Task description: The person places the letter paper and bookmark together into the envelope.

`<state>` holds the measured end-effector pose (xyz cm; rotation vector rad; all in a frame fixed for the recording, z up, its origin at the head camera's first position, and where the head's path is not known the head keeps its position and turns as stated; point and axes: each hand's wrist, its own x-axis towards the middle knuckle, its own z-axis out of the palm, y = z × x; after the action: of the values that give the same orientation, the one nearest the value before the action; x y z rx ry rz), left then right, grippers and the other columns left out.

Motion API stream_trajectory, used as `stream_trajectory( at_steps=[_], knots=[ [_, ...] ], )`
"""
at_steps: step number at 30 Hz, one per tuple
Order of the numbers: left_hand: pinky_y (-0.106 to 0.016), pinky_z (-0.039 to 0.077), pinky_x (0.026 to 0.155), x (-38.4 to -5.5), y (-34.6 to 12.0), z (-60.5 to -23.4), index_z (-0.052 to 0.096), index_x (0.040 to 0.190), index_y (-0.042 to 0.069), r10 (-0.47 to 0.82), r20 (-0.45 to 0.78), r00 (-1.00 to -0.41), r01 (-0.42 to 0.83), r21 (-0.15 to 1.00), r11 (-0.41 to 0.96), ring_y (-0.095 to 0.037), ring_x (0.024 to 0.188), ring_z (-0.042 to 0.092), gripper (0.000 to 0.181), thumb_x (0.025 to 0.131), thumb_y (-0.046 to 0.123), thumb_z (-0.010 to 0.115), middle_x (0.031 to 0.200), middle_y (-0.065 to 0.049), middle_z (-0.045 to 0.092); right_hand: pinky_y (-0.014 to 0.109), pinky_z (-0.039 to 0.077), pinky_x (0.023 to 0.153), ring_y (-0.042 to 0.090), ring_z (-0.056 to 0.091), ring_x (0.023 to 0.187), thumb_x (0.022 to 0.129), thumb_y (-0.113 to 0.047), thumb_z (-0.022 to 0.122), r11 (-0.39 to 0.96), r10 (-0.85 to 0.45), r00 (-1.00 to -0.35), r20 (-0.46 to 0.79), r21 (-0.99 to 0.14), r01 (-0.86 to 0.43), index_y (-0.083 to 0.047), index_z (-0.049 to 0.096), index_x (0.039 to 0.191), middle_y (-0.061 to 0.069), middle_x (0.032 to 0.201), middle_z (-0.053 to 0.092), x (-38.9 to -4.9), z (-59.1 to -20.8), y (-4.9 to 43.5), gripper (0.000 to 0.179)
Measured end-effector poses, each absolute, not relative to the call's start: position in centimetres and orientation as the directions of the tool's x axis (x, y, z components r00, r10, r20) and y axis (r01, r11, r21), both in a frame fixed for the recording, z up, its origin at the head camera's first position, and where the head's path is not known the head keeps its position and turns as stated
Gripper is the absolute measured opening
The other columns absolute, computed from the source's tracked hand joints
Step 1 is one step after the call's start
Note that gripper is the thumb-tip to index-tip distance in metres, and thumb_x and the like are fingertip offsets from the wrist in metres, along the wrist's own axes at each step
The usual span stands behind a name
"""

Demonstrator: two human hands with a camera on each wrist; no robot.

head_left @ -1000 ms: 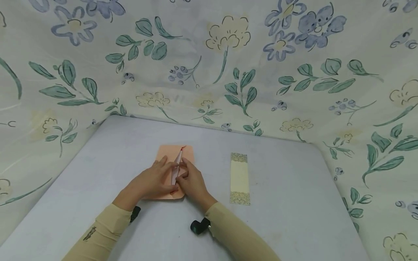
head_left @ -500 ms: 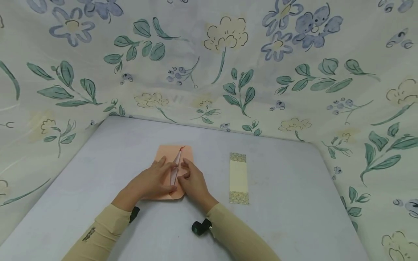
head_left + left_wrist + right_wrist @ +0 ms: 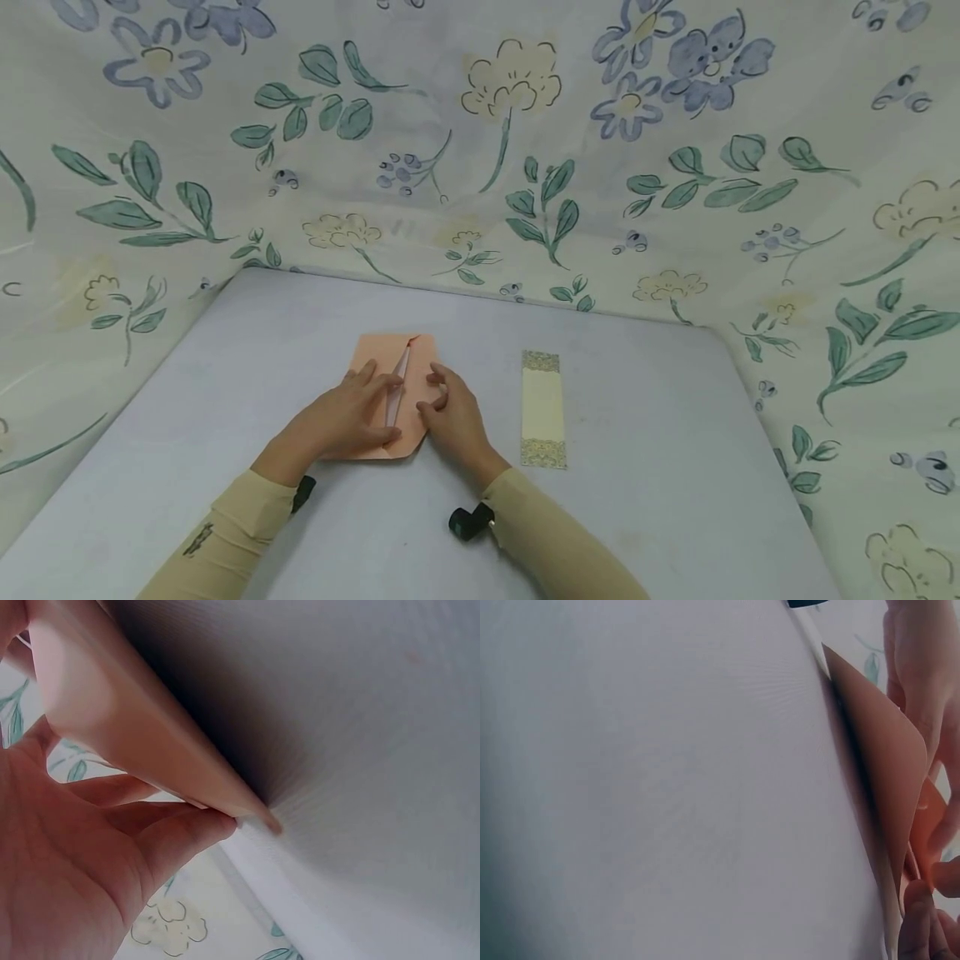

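A folded peach paper [image 3: 418, 350], like an envelope with two flaps, lies on the white table. A narrow pale slit [image 3: 395, 392] runs between the flaps, with a small red mark at its top end. My left hand [image 3: 341, 417] rests across the left flap, fingers spread and thumb near the slit's lower end. In the left wrist view its fingers reach along the underside edge of the raised paper [image 3: 135, 727]. My right hand [image 3: 459, 421] is at the right flap, thumb and fingers curled at its edge. In the right wrist view its fingertips [image 3: 917, 896] pinch the paper's edge.
A cream strip [image 3: 543, 408] with glittery gold-patterned ends lies flat to the right of the hands. Black wrist cameras [image 3: 471, 522] sit under both sleeves. A floral cloth [image 3: 420, 158] hangs around the table's back and sides.
My right hand has moved right, from the slit's edge to the outer part of the right flap. The slit looks narrower. My left hand stays on the left flap.
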<state>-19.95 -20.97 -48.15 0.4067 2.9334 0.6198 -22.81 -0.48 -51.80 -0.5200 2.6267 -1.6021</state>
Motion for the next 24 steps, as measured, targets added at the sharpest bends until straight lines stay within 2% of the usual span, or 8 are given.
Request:
stream_trajectory(
  at_steps=[10,24],
  knots=[
    [-0.073,0.042,0.096,-20.3,-21.2,-48.9,0.051,0.146,0.020,0.280,-0.071,-0.957,0.229,0.403,0.886,-0.062,0.139,0.030,0.078,0.083,0.055,0.079,0.160,-0.034,0.025,0.018,0.048,0.066,0.000,0.054,0.073,0.090,-0.003,0.072,0.414,-0.247,-0.953,0.173,-0.871,-0.266,-0.004,0.053,0.143,0.008,0.122,0.067,-23.0,-52.2,0.2,0.056],
    [-0.073,0.041,0.096,-20.1,-21.1,-48.6,0.050,0.147,0.019,0.283,-0.070,-0.957,0.231,0.410,0.882,-0.063,0.139,0.029,0.078,0.083,0.055,0.078,0.160,-0.035,0.024,0.019,0.048,0.063,0.001,0.054,0.070,0.092,-0.006,0.071,0.439,-0.222,-0.960,0.168,-0.862,-0.252,-0.006,0.055,0.142,0.007,0.120,0.066,-22.9,-52.3,1.0,0.052]
  ],
)
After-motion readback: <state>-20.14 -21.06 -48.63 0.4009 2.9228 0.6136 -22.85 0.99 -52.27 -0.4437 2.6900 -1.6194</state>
